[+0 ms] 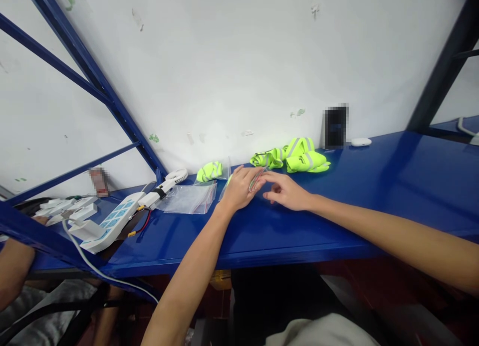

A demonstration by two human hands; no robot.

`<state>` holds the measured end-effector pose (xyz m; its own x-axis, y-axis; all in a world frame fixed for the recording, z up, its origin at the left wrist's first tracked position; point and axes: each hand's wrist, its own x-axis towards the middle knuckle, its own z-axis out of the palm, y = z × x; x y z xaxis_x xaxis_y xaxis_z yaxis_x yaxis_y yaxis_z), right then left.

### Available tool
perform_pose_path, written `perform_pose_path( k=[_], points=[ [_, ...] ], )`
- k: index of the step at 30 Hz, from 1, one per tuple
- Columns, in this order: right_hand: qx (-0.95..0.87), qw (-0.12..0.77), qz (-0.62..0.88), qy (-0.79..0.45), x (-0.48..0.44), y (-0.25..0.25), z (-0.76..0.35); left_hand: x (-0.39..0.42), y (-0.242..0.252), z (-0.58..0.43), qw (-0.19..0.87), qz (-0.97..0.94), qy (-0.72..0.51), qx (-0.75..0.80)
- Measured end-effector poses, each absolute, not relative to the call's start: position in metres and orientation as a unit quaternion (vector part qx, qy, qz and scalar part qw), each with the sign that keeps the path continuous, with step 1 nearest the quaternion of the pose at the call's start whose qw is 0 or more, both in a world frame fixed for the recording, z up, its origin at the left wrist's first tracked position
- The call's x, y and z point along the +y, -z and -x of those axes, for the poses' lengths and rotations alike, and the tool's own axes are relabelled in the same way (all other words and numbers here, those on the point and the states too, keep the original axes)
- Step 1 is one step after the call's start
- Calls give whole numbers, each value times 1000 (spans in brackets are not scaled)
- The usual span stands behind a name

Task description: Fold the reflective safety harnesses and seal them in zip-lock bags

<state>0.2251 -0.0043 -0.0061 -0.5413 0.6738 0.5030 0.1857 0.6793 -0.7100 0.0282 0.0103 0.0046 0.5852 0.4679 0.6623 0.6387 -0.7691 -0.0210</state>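
Observation:
My left hand point(241, 187) lies over a small clear zip bag point(256, 179), its fingers closed on the bag near the sealing strip. A bit of fluorescent yellow shows beside that hand; most of the bag is hidden beneath it. From the right, my right hand point(286, 191) meets the bag's edge, fingertips on the strip and fingers curled. Just behind my hands lie rolled fluorescent yellow reflective straps point(307, 161). To the left, another yellow bundle point(210, 171) sits in a clear bag, behind a stack of flat clear zip bags point(189, 198).
A white power strip point(114, 224), a small white fan point(176, 175) and a red cable point(146, 221) occupy the left side. A blue frame post point(112, 99) rises there. At the back right are a blurred dark object point(335, 127) and a white case point(361, 142). Another person's arm point(15, 266) shows far left.

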Motion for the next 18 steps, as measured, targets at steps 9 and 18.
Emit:
perform_pose_path(
  k=[9,18],
  points=[
    [-840,360,229,-334,-4,6,-225,12,0,-35,137,890,311,-302],
    [-816,418,250,-310,-4,7,-219,-5,-16,-43,3,888,322,-327]
  ],
)
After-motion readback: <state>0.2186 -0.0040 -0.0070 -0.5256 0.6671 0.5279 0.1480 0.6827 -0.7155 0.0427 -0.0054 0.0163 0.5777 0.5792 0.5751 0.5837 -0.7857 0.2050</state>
